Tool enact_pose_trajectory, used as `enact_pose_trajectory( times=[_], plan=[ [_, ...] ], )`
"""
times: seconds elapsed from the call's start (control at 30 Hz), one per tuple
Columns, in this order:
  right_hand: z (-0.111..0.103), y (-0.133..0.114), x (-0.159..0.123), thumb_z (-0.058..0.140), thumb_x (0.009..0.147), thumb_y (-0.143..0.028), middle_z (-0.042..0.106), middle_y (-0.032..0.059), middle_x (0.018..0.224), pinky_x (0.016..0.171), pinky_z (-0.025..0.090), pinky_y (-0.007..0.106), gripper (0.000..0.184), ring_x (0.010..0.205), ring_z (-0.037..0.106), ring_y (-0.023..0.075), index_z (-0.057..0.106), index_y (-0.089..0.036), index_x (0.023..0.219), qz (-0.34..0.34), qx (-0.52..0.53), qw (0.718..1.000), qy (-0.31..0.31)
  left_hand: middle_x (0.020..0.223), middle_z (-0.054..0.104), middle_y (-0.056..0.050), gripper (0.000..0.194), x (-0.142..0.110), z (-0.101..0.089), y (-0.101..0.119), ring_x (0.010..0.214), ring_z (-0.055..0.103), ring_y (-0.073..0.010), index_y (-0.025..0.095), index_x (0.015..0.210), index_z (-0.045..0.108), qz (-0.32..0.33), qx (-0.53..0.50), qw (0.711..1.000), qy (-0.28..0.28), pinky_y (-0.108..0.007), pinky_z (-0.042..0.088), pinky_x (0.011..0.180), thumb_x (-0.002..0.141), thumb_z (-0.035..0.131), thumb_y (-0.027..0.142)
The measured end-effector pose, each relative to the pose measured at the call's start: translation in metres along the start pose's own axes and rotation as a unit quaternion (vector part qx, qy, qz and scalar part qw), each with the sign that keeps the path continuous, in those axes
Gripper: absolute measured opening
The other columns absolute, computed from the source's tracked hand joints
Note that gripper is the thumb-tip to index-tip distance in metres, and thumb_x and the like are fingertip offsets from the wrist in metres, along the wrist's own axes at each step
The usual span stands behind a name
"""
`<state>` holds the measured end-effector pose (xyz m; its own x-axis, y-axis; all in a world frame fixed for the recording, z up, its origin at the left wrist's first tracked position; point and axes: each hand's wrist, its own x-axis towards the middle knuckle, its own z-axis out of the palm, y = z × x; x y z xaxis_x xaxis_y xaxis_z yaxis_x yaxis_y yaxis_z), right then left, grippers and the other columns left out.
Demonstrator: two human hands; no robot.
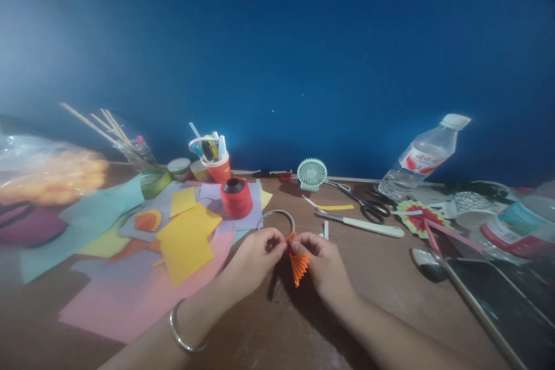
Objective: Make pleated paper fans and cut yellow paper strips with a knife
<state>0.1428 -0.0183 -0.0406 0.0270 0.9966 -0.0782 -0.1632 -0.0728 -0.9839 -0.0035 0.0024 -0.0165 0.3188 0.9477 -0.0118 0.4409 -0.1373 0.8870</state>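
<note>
Between my two hands is an orange pleated paper fan (300, 267), its folds spreading downward. My right hand (323, 257) pinches it from the right with thumb and forefinger. At the left edge of its upper end, my left hand (260, 251) is closed in a pinch on the paper. A thin pale ring (277, 211) shows just behind my left fingers, its lower part hidden by them. Past the ring stands a red spool of thread (236, 199). To the right lie a white-handled knife (373, 226) and black-handled scissors (372, 210).
Coloured paper sheets (130, 300) spread across the left side. Along the blue wall are a red cup of tools (218, 169), a small fan (312, 174) and a tilted plastic bottle (418, 156). A paper rosette (418, 218) and a dark-screened phone (498, 295) lie right.
</note>
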Motion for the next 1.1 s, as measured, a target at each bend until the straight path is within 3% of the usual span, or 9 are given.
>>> enact_pose_trajectory(
  times=[0.1,0.3,0.43,0.53,0.67,0.77,0.97,1.1],
  plan=[
    [0.001,-0.002,-0.001,0.062,0.071,-0.030,0.057,0.0006,0.064,0.057,0.037,0.023,0.017,0.060,0.048,0.0131,0.058,-0.014,0.066,-0.007,-0.014,1.000,-0.015,0.059,0.052,0.004,0.006,0.001,0.000,-0.003,0.056,0.043,-0.0111,0.018,0.064,0.054,0.003,-0.028,1.000,-0.005,-0.021,0.030,0.050,0.070,0.053,0.018],
    [0.001,0.000,-0.004,0.056,0.075,-0.026,0.054,-0.0001,0.064,0.058,0.037,0.023,0.013,0.061,0.046,0.0129,0.055,-0.015,0.067,-0.023,-0.058,0.997,-0.035,0.053,0.040,0.006,0.008,0.000,0.003,-0.001,0.044,0.033,-0.0069,0.018,0.065,0.046,-0.118,-0.233,0.965,-0.035,-0.018,0.023,0.042,0.072,0.047,0.021],
    [0.001,0.004,-0.003,0.056,0.075,-0.026,0.054,-0.0004,0.065,0.059,0.037,0.023,0.013,0.062,0.047,0.0130,0.054,-0.016,0.067,-0.028,-0.063,0.997,-0.031,0.059,0.037,0.007,0.012,0.004,-0.001,0.003,0.048,0.035,-0.0059,0.019,0.067,0.041,-0.118,-0.263,0.957,0.020,-0.016,0.028,0.045,0.077,0.043,0.027],
    [0.000,0.004,-0.003,0.055,0.075,-0.026,0.056,0.0003,0.067,0.062,0.038,0.023,0.012,0.064,0.049,0.0137,0.056,-0.016,0.069,-0.035,-0.079,0.996,-0.027,0.056,0.038,0.007,0.018,0.006,-0.007,0.003,0.044,0.033,-0.0049,0.018,0.067,0.046,-0.135,-0.242,0.960,0.040,-0.016,0.023,0.040,0.077,0.047,0.033],
    [0.001,-0.002,-0.005,0.054,0.075,-0.025,0.057,-0.0002,0.066,0.061,0.038,0.023,0.011,0.064,0.050,0.0141,0.057,-0.016,0.069,-0.037,-0.093,0.995,-0.031,0.046,0.043,0.005,0.024,0.004,-0.010,0.000,0.035,0.031,-0.0048,0.014,0.063,0.058,-0.171,-0.188,0.966,-0.040,-0.018,0.013,0.035,0.068,0.063,0.036],
    [0.002,-0.005,-0.008,0.054,0.076,-0.026,0.056,-0.0007,0.064,0.059,0.038,0.022,0.012,0.062,0.049,0.0140,0.057,-0.017,0.068,-0.030,-0.103,0.994,-0.034,0.049,0.043,0.006,0.020,0.002,-0.007,-0.001,0.038,0.031,-0.0037,0.015,0.070,0.060,-0.169,-0.215,0.960,-0.061,-0.017,0.014,0.037,0.068,0.065,0.034],
    [0.002,-0.004,-0.009,0.053,0.077,-0.026,0.057,-0.0003,0.065,0.057,0.037,0.022,0.014,0.062,0.050,0.0141,0.056,-0.017,0.067,-0.048,-0.130,0.990,-0.040,0.058,0.047,0.004,0.012,0.003,-0.009,0.004,0.047,0.039,-0.0040,0.013,0.068,0.056,-0.210,-0.417,0.884,-0.027,-0.014,0.021,0.040,0.068,0.066,0.020],
    [0.002,0.000,-0.008,0.052,0.077,-0.027,0.059,0.0009,0.066,0.057,0.038,0.022,0.014,0.062,0.051,0.0148,0.058,-0.017,0.068,-0.048,-0.144,0.988,-0.035,0.066,0.046,0.004,0.011,0.006,-0.014,0.006,0.053,0.042,-0.0038,0.013,0.069,0.054,-0.195,-0.472,0.860,0.003,-0.014,0.029,0.043,0.073,0.061,0.021]
  ],
)
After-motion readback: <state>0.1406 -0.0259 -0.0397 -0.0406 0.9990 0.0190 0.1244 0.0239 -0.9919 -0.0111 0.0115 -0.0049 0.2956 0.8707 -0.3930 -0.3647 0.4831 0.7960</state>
